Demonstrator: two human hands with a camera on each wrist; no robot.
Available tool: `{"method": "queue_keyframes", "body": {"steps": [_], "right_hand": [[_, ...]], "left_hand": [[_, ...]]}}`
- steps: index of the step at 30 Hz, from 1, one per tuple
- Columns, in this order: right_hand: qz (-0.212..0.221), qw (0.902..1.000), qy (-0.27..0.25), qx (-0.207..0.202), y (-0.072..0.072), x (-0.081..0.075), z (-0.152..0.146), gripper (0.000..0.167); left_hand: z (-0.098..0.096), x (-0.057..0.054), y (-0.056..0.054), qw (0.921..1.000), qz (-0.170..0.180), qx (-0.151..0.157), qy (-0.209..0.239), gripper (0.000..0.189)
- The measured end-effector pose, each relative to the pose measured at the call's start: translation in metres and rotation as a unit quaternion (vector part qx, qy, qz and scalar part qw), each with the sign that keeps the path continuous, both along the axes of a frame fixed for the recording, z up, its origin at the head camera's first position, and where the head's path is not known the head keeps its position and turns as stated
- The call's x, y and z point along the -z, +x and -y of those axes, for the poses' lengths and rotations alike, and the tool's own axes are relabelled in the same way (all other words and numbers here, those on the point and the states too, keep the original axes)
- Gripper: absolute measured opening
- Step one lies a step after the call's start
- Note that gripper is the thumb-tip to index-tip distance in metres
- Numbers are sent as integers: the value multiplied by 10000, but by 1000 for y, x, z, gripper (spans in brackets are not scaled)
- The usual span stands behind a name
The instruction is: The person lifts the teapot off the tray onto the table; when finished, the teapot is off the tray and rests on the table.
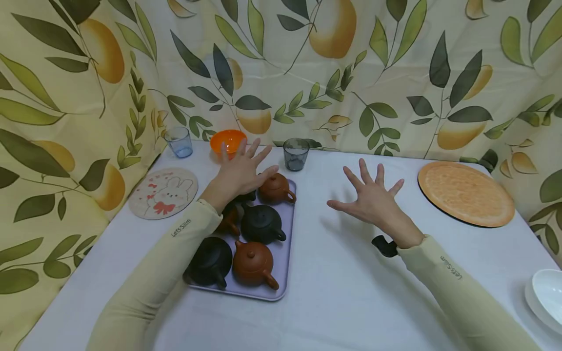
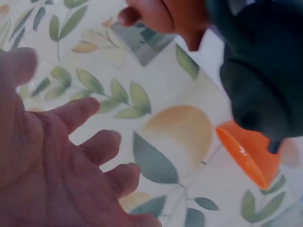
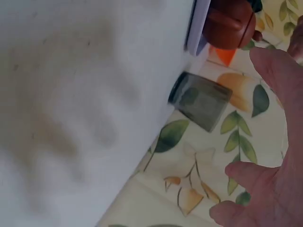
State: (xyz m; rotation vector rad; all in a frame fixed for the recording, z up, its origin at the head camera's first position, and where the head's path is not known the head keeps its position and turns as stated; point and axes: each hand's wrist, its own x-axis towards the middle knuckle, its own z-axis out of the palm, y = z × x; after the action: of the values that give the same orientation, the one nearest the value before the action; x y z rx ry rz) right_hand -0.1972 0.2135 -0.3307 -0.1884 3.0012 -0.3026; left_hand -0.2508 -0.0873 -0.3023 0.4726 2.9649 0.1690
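Note:
My left hand [image 1: 239,173] hovers over the back of a lilac tray [image 1: 287,273], fingers spread and holding nothing. Several teapots stand on that tray: a brown one [image 1: 252,263] and a black one [image 1: 210,261] at the front, a black one [image 1: 262,223] in the middle and a brown one [image 1: 274,188] at the back right. Others are partly hidden by the left hand and forearm. To the right of the tray, my right hand [image 1: 373,200] is raised above the white tabletop with its fingers spread. In the left wrist view, a dark teapot [image 2: 260,66] appears beyond the bare palm.
Behind the tray are an orange bowl [image 1: 228,141], a blue glass [image 1: 179,142] and a grey glass [image 1: 296,154]. A round rabbit-print mat [image 1: 164,193] lies left, a round orange-brown mat [image 1: 465,193] right. A white bowl [image 1: 546,297] stands at the right edge. Patterned cloth [image 1: 303,87] hangs behind.

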Motion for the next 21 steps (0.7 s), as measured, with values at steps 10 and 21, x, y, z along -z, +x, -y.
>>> {"method": "queue_keyframes", "body": {"steps": [10,21], "right_hand": [[-267,9978,-433,-420,-6,20,29,72],[-707,9834,-1379,-942,-13,35,69,35]], "left_hand": [[55,17,-2,9873,-952,-178,1258,36],[126,59,0,9757,-130,-293,2169,26]]}}
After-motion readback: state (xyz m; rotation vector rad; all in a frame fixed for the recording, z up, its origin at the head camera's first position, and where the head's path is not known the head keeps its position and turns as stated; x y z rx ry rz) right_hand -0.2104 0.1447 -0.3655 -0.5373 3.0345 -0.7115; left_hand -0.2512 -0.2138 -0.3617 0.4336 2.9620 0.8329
